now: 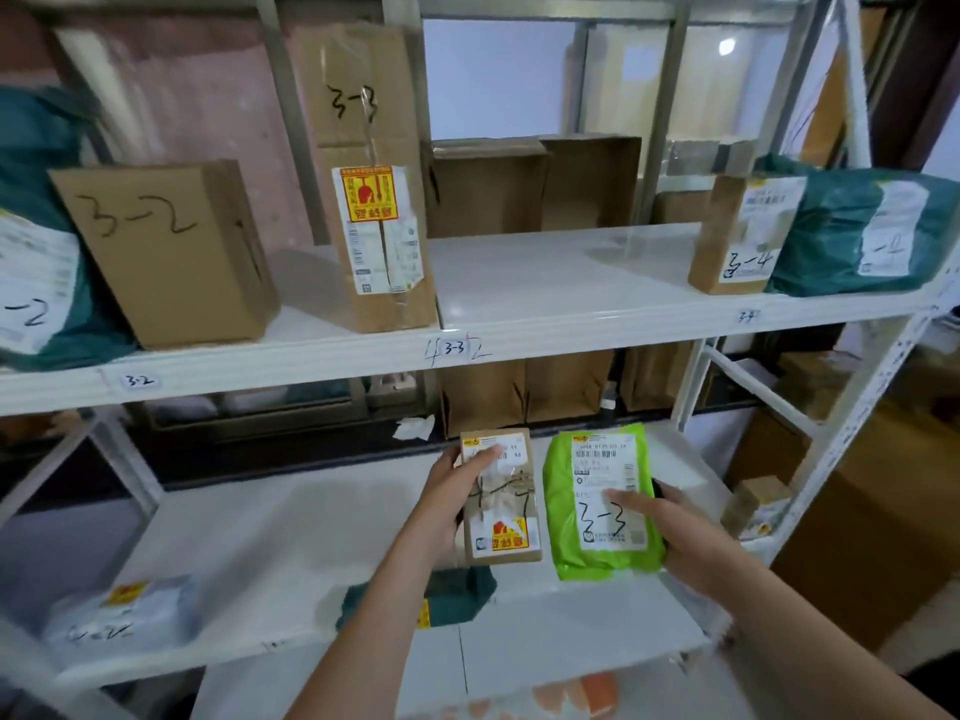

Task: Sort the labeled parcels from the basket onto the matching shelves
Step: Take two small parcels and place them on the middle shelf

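White metal shelving (571,324) against a pale wall, edge tags marking bays: 3-2 (139,380) at left, 3-3 (455,348) in the middle, 3-4 (746,317) at right. On the upper shelf, parcels grouped by matching code: a slanted brown cardboard box marked 3-2 (166,252), a tall upright taped carton marked 3-3 (374,189), a small brown box marked 3-4 (735,236) touching a dark green plastic mailer (872,231).

Held up side by side above the lower shelf (291,543), labels facing the camera, probably for reading the codes before placing. Left hand (447,496) wrapped around a small brown cardboard parcel with a white shipping label and yellow-red sticker (501,498), thumb across its upper face; handwriting on it too scrawled to read for certain. Right hand (685,537) cupping a bright green plastic mailer marked 3-3 (602,504) from behind, thumb pressed on the label. Both parcels gripped, neither yet shelved.

By its code, green mailer bound for the middle bay above, beside the tall carton, where bare shelf shows. Basket not in view.
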Demonstrator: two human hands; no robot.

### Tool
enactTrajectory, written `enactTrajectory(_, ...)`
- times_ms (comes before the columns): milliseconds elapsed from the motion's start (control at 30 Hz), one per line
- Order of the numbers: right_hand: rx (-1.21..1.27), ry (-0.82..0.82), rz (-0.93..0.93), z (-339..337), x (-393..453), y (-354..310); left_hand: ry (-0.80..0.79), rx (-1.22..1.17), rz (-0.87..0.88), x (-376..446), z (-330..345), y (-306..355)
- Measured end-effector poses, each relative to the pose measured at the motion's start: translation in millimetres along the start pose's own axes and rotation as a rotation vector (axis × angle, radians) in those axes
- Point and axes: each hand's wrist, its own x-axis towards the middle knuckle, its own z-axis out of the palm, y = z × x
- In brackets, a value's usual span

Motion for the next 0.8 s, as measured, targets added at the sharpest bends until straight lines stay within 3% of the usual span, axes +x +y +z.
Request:
enactTrajectory(267,-0.015,-0.071,0.013,-8.4,35.8,-9.4,0.083,-0.024,0.039,12.8,3.8,2.8)
enactTrajectory(400,-0.016,-0.068,0.053,-9.7,47.0,3.7,0.243,-0.104,-0.005,-3.7,-6.4,-23.8)
enactTrajectory(800,-0.033,-0.185,0.156,-12.8,27.1,18.0,0.314,-0.017,0.026,-63.2,16.3,-52.8)
